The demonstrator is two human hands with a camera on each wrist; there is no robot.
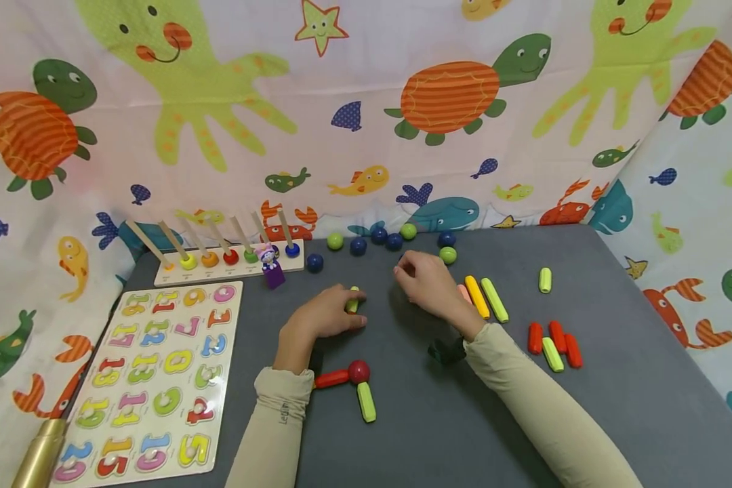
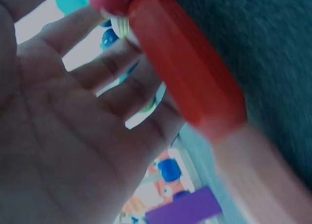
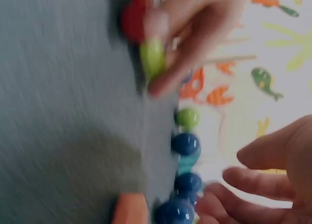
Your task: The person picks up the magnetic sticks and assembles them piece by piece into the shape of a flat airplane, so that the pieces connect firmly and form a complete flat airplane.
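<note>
My left hand point(image 1: 317, 315) has its thumb and index finger at a short light green stick point(image 1: 352, 305), which they appear to pinch just above the grey table. In the right wrist view, the same stick point(image 3: 153, 58) shows between the fingertips. Below that hand lies a joined piece: a red ball point(image 1: 358, 371) with a red stick point(image 1: 331, 379) and another light green stick point(image 1: 366, 402). Its red stick point(image 2: 187, 68) looms large in the left wrist view. My right hand point(image 1: 430, 281) hovers over the table, fingers loosely bent and holding nothing.
Blue balls point(image 1: 358, 246) and green balls point(image 1: 448, 255) line the back. Yellow point(image 1: 477, 297) and red sticks point(image 1: 573, 351) lie to the right. A number puzzle point(image 1: 234, 325), a peg rack point(image 1: 238, 269) and a purple block with a figurine point(image 1: 273, 274) stand left.
</note>
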